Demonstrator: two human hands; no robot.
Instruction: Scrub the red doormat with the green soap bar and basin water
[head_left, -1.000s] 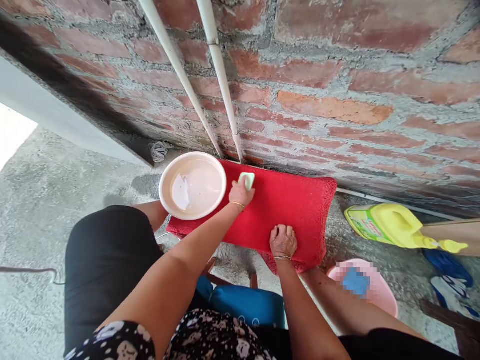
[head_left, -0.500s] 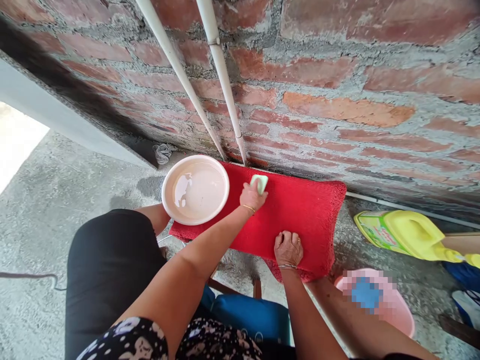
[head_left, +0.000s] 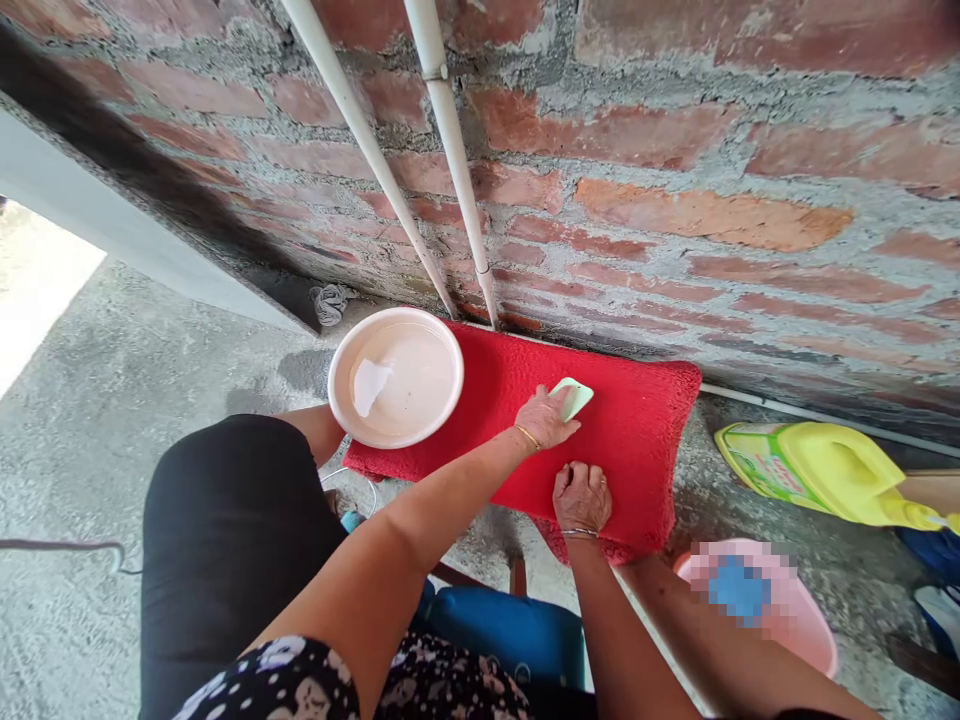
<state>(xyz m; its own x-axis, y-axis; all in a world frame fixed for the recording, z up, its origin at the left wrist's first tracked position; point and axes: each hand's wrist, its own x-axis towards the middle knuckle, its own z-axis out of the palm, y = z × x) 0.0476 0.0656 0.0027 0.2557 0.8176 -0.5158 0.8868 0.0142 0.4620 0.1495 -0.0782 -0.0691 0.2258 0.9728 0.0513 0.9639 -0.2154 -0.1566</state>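
A red mat [head_left: 480,420] with a shaggy edge lies spread out in front of me, over a support that is mostly hidden. My left hand [head_left: 547,415], with a gold bracelet, is closed on a pale green flat scrubber [head_left: 576,398] and presses it to the mat's upper middle. The scrubber's underside is hidden. Lower right, my right hand [head_left: 583,497] rests knuckles up with curled fingers bearing down on the mat near its front edge; the fingertips are hidden. A pale pink basin [head_left: 452,400] of water stands on the mat's left end.
A brick wall [head_left: 637,220] with two white pipes [head_left: 454,140] rises behind the mat. On the concrete floor to the right are a yellow jug [head_left: 825,465] and a pink tub [head_left: 806,630] with something blue, pixelated. Below the mat sits a blue thing [head_left: 510,625].
My left hand has slid the scrubber rightward and toward me across the mat. My right hand has stayed at its place on the mat. The camera has shifted slightly.
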